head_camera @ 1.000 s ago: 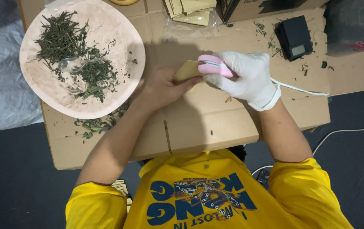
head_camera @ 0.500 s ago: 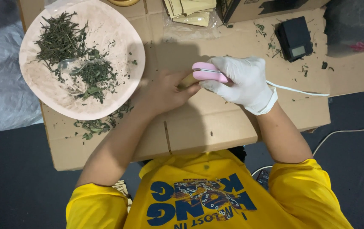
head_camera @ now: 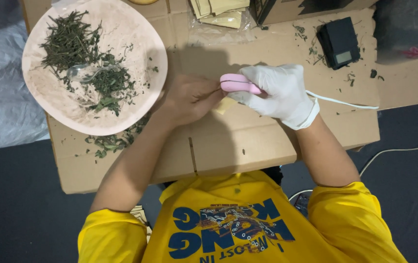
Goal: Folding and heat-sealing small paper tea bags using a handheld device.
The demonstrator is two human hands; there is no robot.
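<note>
The gloved right hand (head_camera: 279, 92) is closed around a pink sealer (head_camera: 238, 84), whose white cord (head_camera: 343, 102) trails away from the wrist. The bare left hand (head_camera: 189, 99) meets the sealer's tip, fingers pinched on a tan pouch (head_camera: 226, 104); only one corner of the pouch shows below the sealer, the rest is hidden by both hands. Both work over flattened cardboard (head_camera: 238, 146). Left of the sealer sits a pink plate (head_camera: 136, 34) of dried herbs (head_camera: 72, 44), with a clear spoon (head_camera: 84, 73) half buried in them. Beyond the sealer lie more pouches (head_camera: 218, 10), cut off by the frame's edge. Right of them sits a small black scale (head_camera: 338, 43).
</note>
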